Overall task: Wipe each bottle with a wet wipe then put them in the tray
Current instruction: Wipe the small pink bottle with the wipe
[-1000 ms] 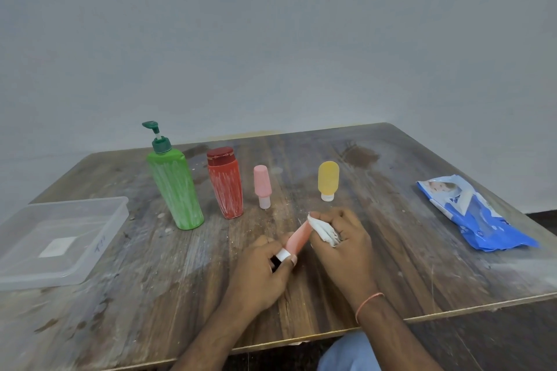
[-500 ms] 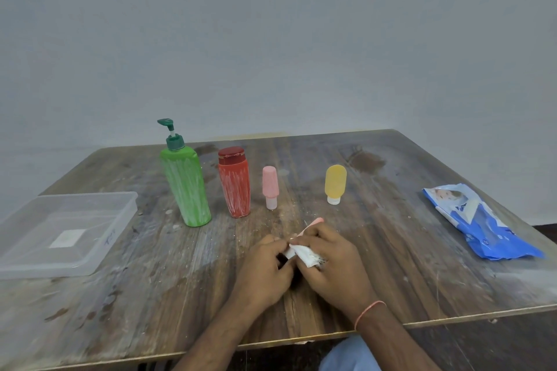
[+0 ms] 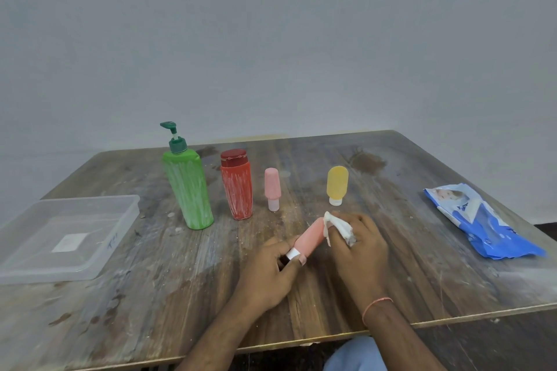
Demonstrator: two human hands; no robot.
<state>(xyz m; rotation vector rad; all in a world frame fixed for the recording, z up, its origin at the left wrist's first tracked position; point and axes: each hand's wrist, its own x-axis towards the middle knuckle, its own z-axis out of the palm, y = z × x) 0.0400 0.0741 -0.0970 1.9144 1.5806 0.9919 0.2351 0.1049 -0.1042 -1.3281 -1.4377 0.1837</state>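
The left hand (image 3: 271, 268) grips the pink tube (image 3: 309, 239) by its cap end above the table (image 3: 180, 295); the right hand (image 3: 358, 247) pinches the wipe (image 3: 337, 227) against its tip. The person should rotate the tube while wiping all round.

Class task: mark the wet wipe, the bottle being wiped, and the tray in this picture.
wet wipe (image 3: 339, 227), head view, on the crumpled white wad at the right hand's fingers.
salmon bottle (image 3: 310, 238), head view, on the middle of its body.
tray (image 3: 119, 242), head view, on its clear right wall.

Hands (image 3: 316, 253) rub wipe (image 3: 339, 229) on salmon tube (image 3: 310, 239)
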